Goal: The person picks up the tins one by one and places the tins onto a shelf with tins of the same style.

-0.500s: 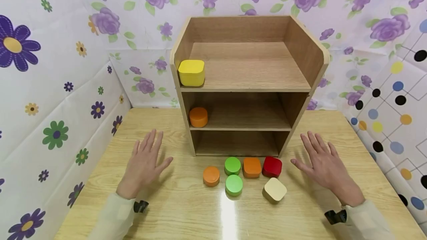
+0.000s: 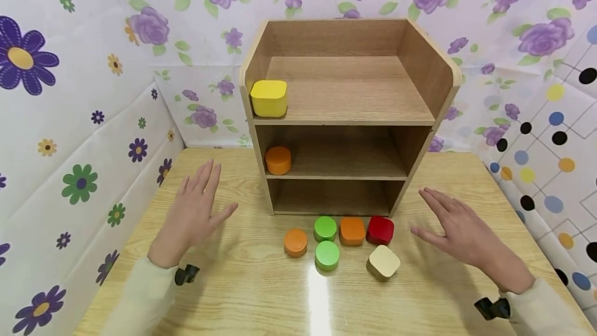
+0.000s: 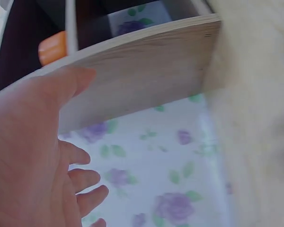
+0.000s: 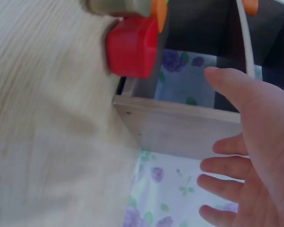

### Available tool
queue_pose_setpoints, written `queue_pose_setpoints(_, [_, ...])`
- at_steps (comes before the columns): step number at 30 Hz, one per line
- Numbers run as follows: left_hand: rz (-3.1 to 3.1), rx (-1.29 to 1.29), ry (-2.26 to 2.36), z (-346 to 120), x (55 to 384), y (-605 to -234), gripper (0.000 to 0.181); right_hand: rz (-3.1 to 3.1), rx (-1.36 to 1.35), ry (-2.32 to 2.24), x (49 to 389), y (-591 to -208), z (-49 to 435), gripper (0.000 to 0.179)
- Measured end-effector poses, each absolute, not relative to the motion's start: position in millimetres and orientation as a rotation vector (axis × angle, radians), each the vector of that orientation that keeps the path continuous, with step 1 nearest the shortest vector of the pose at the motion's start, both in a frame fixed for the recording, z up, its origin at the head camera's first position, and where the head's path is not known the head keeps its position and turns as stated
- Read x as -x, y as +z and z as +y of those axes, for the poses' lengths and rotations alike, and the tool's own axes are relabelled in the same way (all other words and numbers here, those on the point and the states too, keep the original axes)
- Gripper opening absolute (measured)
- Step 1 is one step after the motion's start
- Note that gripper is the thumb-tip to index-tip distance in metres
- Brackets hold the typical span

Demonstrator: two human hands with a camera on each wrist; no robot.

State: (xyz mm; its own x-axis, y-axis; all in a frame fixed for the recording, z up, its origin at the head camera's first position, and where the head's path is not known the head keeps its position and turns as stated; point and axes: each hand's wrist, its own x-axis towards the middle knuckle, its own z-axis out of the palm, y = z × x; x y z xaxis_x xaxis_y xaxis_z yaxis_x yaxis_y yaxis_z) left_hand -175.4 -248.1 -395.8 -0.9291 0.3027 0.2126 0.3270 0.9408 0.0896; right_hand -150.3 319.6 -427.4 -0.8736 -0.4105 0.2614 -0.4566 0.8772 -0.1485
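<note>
Right grip (image 2: pixel 466 235) turned near the rounded red block (image 2: pixel 380 230).

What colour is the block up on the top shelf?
The block is yellow; the head view shows it best.

No text, number or sign can be read on the small, coloured, rounded blocks (image 2: pixel 327 255) between the left hand (image 2: pixel 187 214) and right hand (image 2: pixel 463 235); blur may hide finer marks.

Tabletop (image 2: pixel 319 299) glare (soft shadows)
</note>
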Motion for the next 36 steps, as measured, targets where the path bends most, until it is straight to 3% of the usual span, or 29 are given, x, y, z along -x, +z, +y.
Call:
queue_pose_setpoints(12, [-2.663,0.622,-0.188,-231,183,-329,0.104,-2.860,-0.814,0.357,150,-410,303,0.078])
queue_pose_setpoints(25, [-2.412,0.772,-0.226,-202,191,-267,0.099,-2.867,-0.945,0.386,166,-436,289,0.072])
queue_pose_setpoints(36, [-2.317,0.803,-0.172,-182,203,-245,0.099,-2.929,-0.967,0.453,175,-452,276,0.072])
